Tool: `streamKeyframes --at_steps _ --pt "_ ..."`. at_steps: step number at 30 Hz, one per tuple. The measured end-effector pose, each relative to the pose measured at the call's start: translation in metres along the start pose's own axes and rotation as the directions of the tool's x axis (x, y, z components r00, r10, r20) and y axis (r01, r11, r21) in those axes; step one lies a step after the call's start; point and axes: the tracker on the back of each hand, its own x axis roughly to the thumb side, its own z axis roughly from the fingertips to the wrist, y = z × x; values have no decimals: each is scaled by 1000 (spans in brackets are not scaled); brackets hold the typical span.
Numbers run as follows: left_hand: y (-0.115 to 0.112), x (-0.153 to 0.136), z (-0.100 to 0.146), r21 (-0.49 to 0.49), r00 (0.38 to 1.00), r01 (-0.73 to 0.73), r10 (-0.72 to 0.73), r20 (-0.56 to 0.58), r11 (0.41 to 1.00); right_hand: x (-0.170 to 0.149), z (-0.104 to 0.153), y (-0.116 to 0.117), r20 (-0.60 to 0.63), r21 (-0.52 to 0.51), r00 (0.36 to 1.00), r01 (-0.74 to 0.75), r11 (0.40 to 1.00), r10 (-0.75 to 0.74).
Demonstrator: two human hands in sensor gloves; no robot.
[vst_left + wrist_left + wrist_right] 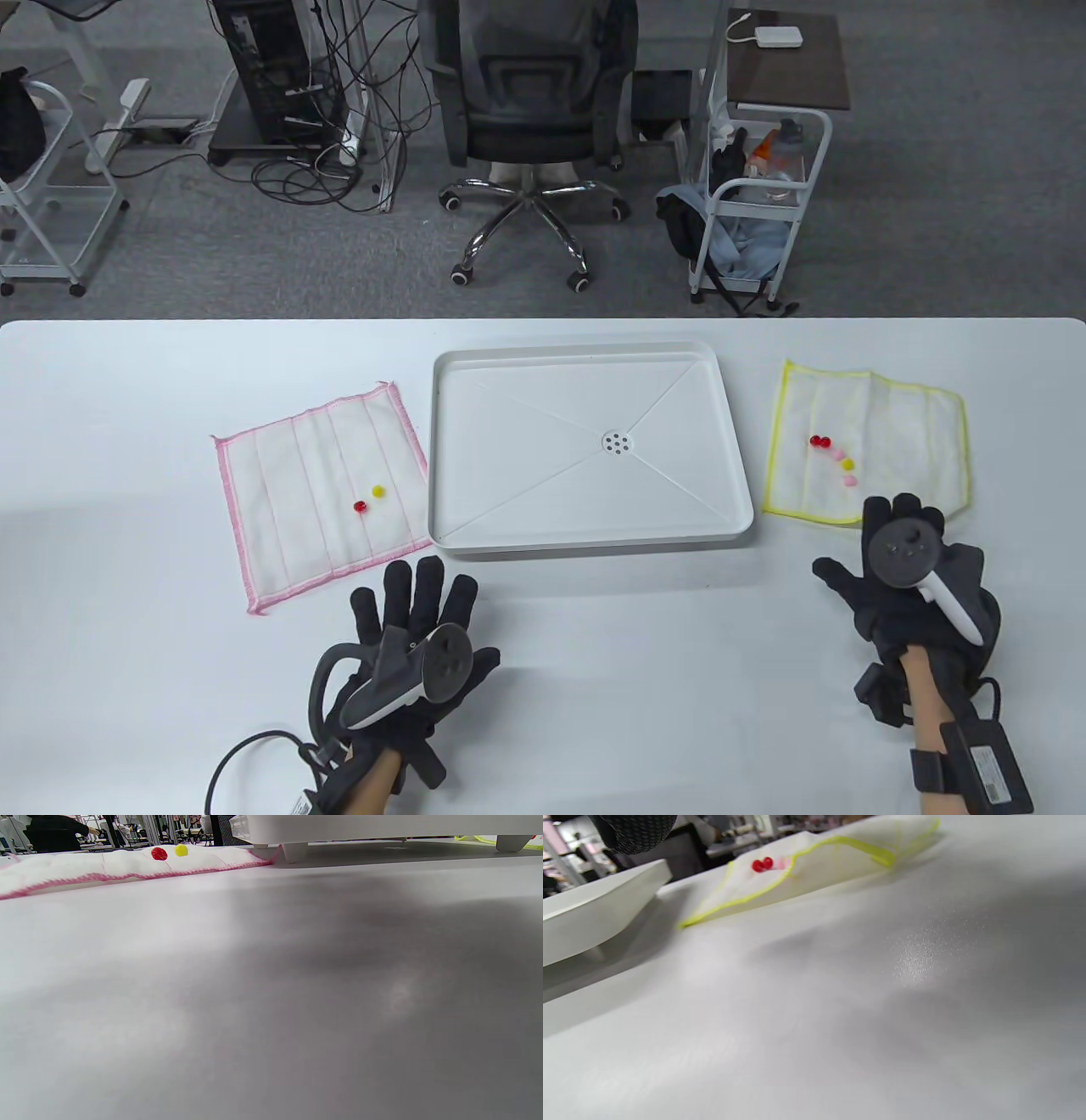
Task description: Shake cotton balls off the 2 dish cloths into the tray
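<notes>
A white tray (585,543) sits mid-table. Left of it lies a pink-edged cloth (288,475) carrying a red ball (360,507) and a yellow ball (377,491). To the tray's right is a yellow-edged cloth (899,424) with red balls (819,441) and several pink and yellow ones. My left hand (416,611) lies flat, fingers straight, just short of the pink cloth's near edge. My right hand (899,531) is spread, fingertips at the yellow cloth's near edge. The left wrist view shows the pink cloth (106,866) ahead; the right wrist view shows the yellow cloth (831,861).
The white table (645,679) stretches bare in front of the tray between both hands. Beyond its far edge stand an office chair (530,119), a wire cart (755,212) at the right, and a computer tower (263,76) with cables.
</notes>
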Motion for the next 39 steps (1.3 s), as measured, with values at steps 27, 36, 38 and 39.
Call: streamKeyframes --at_steps 27,36,38,39 --pt "1 0 2 -8 1000 3 -3 7 1000 -19 -48 29 -178 240 974 -94 966 139" --pt "1 1 1 -25 1000 12 -12 4 1000 -26 -32 37 -138 253 978 -117 960 156" --pt "0 1 1 -36 1000 9 -9 0 999 -27 -28 41 -125 269 982 -101 958 138" --pt "0 0 1 -39 1000 8 -8 -1 999 -28 -26 42 -121 270 984 -95 958 131"
